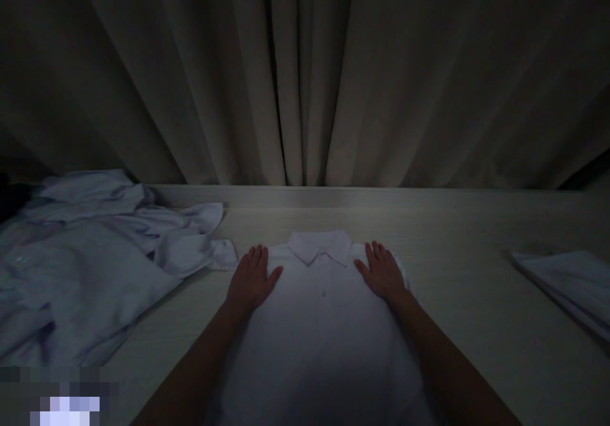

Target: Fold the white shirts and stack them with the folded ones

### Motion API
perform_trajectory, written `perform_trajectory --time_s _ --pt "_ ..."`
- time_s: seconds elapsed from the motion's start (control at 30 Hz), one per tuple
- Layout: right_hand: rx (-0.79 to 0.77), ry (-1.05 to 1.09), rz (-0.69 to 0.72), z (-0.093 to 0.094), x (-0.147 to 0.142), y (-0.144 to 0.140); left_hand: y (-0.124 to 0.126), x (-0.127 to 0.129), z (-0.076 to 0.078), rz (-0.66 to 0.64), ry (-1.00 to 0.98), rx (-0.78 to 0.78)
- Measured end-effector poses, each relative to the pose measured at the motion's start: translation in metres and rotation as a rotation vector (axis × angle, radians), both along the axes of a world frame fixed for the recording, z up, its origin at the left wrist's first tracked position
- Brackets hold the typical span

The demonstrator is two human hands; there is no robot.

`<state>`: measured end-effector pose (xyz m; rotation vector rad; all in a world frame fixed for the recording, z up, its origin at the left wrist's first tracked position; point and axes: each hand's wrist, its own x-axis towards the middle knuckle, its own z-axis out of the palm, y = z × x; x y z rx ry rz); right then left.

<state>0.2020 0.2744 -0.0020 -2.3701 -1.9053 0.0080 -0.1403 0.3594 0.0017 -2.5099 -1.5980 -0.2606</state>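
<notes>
Pretty dim in here, but you can make out a white collared shirt [321, 324] lying face up on the pale wooden table [457, 273], collar pointing toward the curtain [305, 76] at the back. Both hands are spread flat with nothing gripped: the left hand [251, 280] presses on one shoulder just beside the collar, and the right hand [382, 272] does the same on the other side, fingers open and palms down on the fabric. Looks to me like the smoothing stage of a fold, since the shirt's sides already seem tucked in narrow and the body sits neat and square. I'd guess the next move calls for sliding the palms down the front to chase out wrinkles, then catching the lower edge, which is out of view near the person, without dragging the collar crooked. Off to the left there's a rumpled heap of shirts [90, 254] waiting, and at the right edge a folded stack [569, 286] sits well apart from the hands.
</notes>
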Motion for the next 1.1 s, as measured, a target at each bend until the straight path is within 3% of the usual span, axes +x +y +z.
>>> perform_trajectory --time_s 1.1 --pt "0.027 -0.027 0.016 -0.0001 0.0012 -0.0027 -0.0033 0.0027 0.0047 0.027 -0.043 -0.060"
